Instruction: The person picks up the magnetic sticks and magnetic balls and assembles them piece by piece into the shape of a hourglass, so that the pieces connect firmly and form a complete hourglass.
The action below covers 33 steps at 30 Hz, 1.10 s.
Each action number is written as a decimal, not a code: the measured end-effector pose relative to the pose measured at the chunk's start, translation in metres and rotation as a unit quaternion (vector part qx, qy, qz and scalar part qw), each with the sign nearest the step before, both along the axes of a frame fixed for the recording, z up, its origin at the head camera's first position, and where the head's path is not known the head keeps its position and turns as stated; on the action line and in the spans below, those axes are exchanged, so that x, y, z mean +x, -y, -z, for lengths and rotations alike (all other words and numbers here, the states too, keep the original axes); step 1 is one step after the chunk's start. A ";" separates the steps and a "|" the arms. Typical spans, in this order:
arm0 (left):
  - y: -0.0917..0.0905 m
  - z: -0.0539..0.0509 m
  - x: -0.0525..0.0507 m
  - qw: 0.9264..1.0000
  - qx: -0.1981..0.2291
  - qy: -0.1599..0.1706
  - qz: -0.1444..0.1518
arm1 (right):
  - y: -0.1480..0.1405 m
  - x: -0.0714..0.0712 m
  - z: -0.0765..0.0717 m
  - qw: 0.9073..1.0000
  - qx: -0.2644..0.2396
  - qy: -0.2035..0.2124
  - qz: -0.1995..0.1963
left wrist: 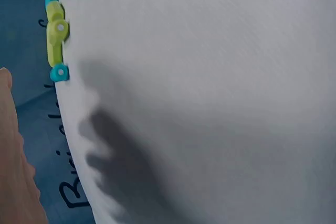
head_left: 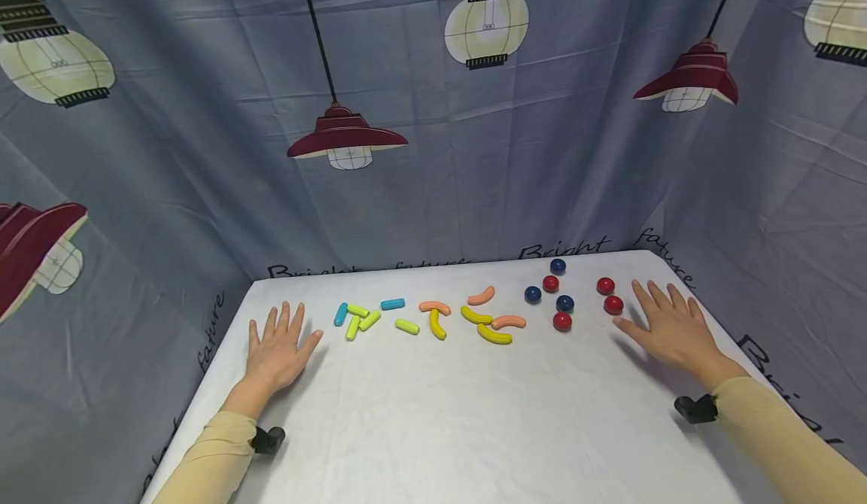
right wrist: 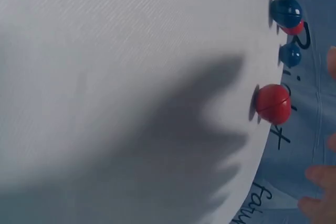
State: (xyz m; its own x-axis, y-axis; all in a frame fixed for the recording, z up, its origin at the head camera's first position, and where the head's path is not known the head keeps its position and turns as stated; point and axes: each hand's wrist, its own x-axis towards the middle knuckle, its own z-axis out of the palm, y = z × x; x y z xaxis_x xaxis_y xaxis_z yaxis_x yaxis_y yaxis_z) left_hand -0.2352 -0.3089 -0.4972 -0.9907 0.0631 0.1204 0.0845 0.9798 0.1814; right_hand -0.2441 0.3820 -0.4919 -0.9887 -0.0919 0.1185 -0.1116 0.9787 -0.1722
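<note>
My left hand spreads its fingers over the left side of the white table, holding nothing. Nearest to it lie short sticks, a blue one and several lime green ones, with another blue stick beyond. In the middle are curved yellow banana-shaped pieces and curved orange pieces. My right hand, fingers also spread and holding nothing, is just right of two red balls. Other red balls and dark blue balls sit further left. Both hands cast shadows on the cloth.
The white table stretches toward me in front of the pieces. Grey-blue curtains printed with lamps and lettering hang behind and at both sides. A black strap mount sits on the left wrist, another mount on the right.
</note>
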 end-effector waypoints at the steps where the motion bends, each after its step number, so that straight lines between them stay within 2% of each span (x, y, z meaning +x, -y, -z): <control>1: -0.002 -0.001 -0.001 1.000 0.003 -0.002 0.001 | 0.000 -0.001 0.000 1.000 -0.005 -0.005 0.001; 5: -0.013 -0.009 -0.005 1.000 0.006 -0.009 0.004 | 0.000 -0.007 -0.001 0.998 -0.036 -0.043 0.009; 8: -0.026 -0.016 -0.008 1.000 0.014 -0.016 0.011 | 0.003 -0.008 -0.005 0.995 -0.077 -0.066 0.023; 15: -0.062 -0.030 -0.011 0.996 0.055 -0.057 0.046 | 0.011 -0.010 -0.010 0.983 -0.168 -0.068 0.045; 18: -0.078 -0.033 -0.011 0.992 0.079 -0.078 0.060 | 0.015 -0.014 -0.009 0.980 -0.186 -0.051 0.048; 22: -0.100 -0.035 -0.012 0.987 0.111 -0.086 0.078 | 0.016 -0.020 -0.004 0.978 -0.200 0.001 0.054; 27: -0.133 -0.033 -0.015 0.986 0.127 -0.064 0.089 | 0.015 -0.025 0.002 0.974 -0.206 0.061 0.066; 33: -0.171 -0.025 -0.022 0.989 0.116 -0.041 0.080 | 0.016 -0.033 0.009 0.972 -0.202 0.082 0.090</control>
State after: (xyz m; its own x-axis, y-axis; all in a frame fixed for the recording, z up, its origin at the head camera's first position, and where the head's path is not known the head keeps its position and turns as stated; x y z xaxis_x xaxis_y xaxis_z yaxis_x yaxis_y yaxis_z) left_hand -0.2571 -0.1383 -0.4723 -0.9569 0.1789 0.2290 0.2580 0.8853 0.3868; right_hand -0.2767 0.3660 -0.5011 -0.9932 0.1046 -0.0516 0.1157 0.8282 -0.5483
